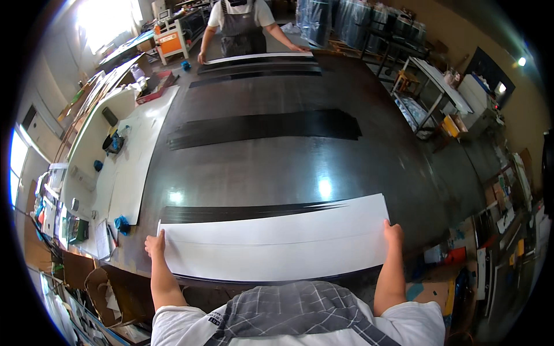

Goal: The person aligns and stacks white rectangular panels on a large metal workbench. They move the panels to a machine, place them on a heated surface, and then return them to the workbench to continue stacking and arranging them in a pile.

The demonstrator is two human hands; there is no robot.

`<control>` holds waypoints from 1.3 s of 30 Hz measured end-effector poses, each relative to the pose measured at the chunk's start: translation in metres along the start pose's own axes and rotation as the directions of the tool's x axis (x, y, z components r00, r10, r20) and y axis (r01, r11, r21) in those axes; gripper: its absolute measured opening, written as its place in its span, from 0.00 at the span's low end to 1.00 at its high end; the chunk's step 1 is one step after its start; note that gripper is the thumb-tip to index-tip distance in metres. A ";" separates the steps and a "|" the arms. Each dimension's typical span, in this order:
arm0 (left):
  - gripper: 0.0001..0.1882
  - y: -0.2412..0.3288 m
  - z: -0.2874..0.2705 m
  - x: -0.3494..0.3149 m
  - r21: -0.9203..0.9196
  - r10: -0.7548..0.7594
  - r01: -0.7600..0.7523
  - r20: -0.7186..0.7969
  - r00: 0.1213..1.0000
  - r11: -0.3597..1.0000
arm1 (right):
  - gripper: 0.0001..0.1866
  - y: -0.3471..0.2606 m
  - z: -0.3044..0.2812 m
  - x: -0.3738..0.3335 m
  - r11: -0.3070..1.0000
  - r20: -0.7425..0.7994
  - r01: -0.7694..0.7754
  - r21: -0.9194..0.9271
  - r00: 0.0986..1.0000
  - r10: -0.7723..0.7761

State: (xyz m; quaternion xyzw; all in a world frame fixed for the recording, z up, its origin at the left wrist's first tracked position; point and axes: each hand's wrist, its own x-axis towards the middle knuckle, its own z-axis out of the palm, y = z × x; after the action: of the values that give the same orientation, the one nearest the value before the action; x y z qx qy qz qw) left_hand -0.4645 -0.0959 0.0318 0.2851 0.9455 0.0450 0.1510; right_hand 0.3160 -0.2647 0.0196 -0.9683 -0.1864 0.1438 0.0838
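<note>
A long white sheet (271,245) stretches between my two hands at the near edge of the dark table. My left hand (154,244) grips its left end, thumb on top. At the right end, my right hand (393,232) pinches the sheet's edge. A faint line runs lengthwise across the white surface. Just beyond it lies a stack of thin black strips (231,214), partly covered by the sheet. Farther off, wide black strips (265,128) rest in the middle of the table.
Across the table (248,173) a co-worker (238,29) holds both ends of a white strip (259,57) near more black strips (254,76). On the left stands a white side bench (124,179) with a dark pot (113,143) and a blue crumpled item (122,225).
</note>
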 end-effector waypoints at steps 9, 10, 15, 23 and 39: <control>0.42 -0.015 0.001 0.015 -0.009 0.070 -0.070 0.022 0.997 0.997 | 0.44 0.003 -0.001 -0.004 0.994 -0.098 0.017 0.105 0.995 -0.007; 0.41 -0.020 0.004 0.015 -0.060 0.095 -0.097 -0.031 0.995 0.993 | 0.45 0.001 -0.005 -0.007 0.995 -0.090 0.010 0.103 0.996 0.000; 0.41 -0.028 0.005 0.026 -0.221 0.252 -0.248 -0.010 0.968 0.943 | 0.48 0.007 0.000 0.013 0.998 -0.029 0.025 0.050 0.999 -0.024; 0.41 -0.015 0.001 0.032 -0.099 0.268 -0.264 0.033 0.963 0.959 | 0.45 0.027 0.018 0.037 0.999 0.007 0.035 0.027 0.999 -0.036; 0.21 -0.053 0.006 0.077 -0.628 0.252 0.074 0.412 0.876 0.774 | 0.39 0.026 0.004 0.026 0.878 0.240 -0.017 0.479 0.964 -0.113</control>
State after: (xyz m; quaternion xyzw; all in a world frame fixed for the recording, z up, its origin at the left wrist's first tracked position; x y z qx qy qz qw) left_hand -0.5512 -0.0975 -0.0033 0.2664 0.7942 0.2927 0.4611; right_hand 0.3469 -0.2777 0.0040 -0.8854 -0.1787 0.3090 0.2978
